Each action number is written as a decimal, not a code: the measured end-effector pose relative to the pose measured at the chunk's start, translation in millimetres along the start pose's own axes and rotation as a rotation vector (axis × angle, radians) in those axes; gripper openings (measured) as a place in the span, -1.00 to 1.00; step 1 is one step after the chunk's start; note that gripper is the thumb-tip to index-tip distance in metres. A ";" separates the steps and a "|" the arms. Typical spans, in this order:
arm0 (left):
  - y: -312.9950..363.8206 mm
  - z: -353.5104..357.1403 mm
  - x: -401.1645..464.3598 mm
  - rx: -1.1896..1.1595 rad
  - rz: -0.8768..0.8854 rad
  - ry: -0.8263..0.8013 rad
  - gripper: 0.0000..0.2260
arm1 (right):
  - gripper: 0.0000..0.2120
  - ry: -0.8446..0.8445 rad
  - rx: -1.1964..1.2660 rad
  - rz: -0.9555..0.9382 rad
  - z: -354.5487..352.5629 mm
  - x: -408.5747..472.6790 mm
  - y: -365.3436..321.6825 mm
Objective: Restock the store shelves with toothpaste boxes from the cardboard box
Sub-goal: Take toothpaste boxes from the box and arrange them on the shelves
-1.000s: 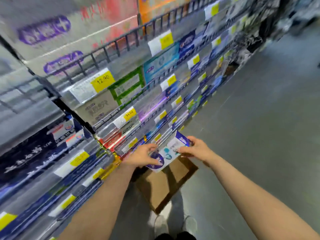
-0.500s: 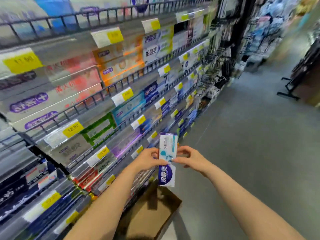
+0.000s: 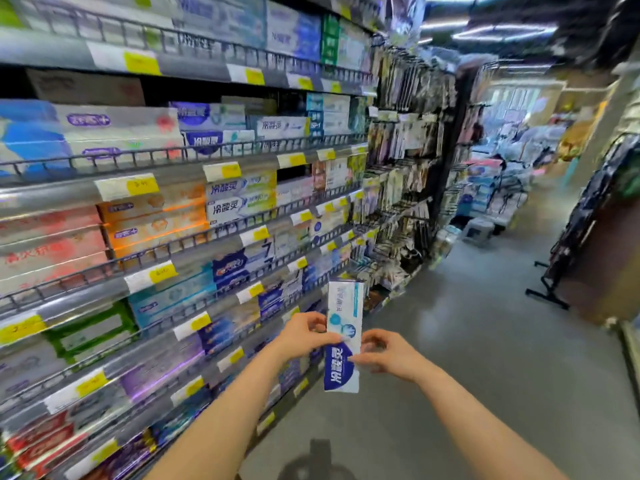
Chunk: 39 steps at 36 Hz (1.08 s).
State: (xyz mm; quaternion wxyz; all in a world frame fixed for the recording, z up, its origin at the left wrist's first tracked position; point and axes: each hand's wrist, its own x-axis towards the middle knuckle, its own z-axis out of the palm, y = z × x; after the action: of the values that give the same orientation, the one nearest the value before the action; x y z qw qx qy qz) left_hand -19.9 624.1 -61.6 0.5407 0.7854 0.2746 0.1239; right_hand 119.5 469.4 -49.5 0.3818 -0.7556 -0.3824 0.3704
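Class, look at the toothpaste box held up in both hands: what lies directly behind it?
Behind the toothpaste box you see lower shelves of boxed toothpaste and grey floor. The left hand and right hand pinch its sides; the shelf stock straight behind it is covered.

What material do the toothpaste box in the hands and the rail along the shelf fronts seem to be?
The toothpaste box, held upright by the left hand and right hand, looks like thin printed cardboard with a slightly glossy coat: sharp folded edges, flat faces. The shelf rail looks like dark painted metal wire: thin bars, dull sheen. Blur leaves both uncertain.
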 end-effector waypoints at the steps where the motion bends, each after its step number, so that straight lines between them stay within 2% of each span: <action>1: 9.8 0.7 5.7 0.023 0.008 0.005 -0.73 | -0.59 0.017 -0.005 -0.032 -13.1 2.5 -4.6; 6: 53.7 -21.5 27.7 0.164 0.045 0.027 -0.73 | -0.40 0.089 0.157 -0.239 -63.9 23.2 -42.6; 9: 68.1 -41.6 35.5 0.283 0.094 0.048 -0.75 | -0.21 0.122 0.265 -0.313 -73.5 31.8 -64.4; 12: 84.1 -57.6 43.3 0.391 0.106 0.036 -0.67 | -0.09 0.121 0.212 -0.371 -80.4 46.8 -80.9; 15: 103.6 -74.6 54.2 0.470 0.088 -0.008 -0.63 | -0.18 0.119 0.148 -0.436 -84.0 64.2 -99.8; 19: 117.5 -97.1 72.2 0.521 0.128 -0.036 -0.50 | -0.60 0.104 0.058 -0.486 -86.4 86.2 -119.3; 21: 124.8 -105.9 80.3 0.521 0.131 -0.028 -0.53 | -0.72 0.081 0.075 -0.477 -91.8 99.7 -127.1; 23: 130.1 -116.7 92.8 0.470 0.129 0.032 -0.61 | -0.71 0.072 0.128 -0.452 -100.6 115.2 -135.4; 29: 135.2 -164.1 124.5 0.276 0.123 0.215 -0.62 | -0.52 0.063 0.500 -0.317 -130.0 172.2 -149.3; 33: 119.7 -176.4 135.9 0.147 0.048 0.231 -0.63 | -0.62 0.006 0.682 -0.264 -139.7 195.9 -153.0; 36: 114.2 -177.3 146.9 0.085 0.016 0.270 -0.66 | -0.59 -0.076 0.722 -0.230 -140.8 216.5 -158.5; 39: 115.8 -177.9 162.1 0.060 0.018 0.383 -0.58 | -0.56 -0.122 0.673 -0.220 -140.3 243.7 -166.0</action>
State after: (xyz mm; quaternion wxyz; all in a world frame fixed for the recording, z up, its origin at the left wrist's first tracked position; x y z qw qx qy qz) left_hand 59.7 824.0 96.5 0.4539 0.7656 0.3688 0.2679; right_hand 295.6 707.0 89.0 0.6230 -0.5184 -0.3403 0.4767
